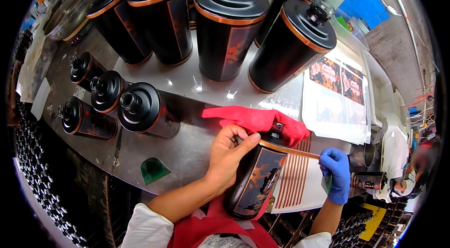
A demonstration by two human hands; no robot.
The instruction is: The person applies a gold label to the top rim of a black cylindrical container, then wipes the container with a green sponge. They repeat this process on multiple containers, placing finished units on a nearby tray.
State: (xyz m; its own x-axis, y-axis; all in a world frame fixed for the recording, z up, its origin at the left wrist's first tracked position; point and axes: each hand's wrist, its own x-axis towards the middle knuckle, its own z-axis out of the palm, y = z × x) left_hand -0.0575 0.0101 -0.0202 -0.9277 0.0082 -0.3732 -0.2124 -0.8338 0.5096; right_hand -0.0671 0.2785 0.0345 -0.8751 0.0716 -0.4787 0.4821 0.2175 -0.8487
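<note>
A black bottle (253, 187) with a patterned label leans tilted in front of me, its neck against a red cloth (253, 116). My bare left hand (225, 159) is closed on its shoulder, the thumb pressing beside the copper rim. From that rim a thin copper-coloured strip (304, 153) stretches taut to the right. Its far end is pinched in my right hand (335, 173), which wears a blue glove. Something greenish shows at the gloved palm, too hidden to name. Below the strip lies a white sheet (296, 187) with rows of copper strips.
Several large black bottles (229, 27) stand at the back, and smaller ones (145, 109) at the left. A green scraper-like piece (154, 171) lies near the front edge of the metal table (192, 154). Printed label sheets (337, 102) lie to the right; another bottle (368, 180) is beyond my right hand.
</note>
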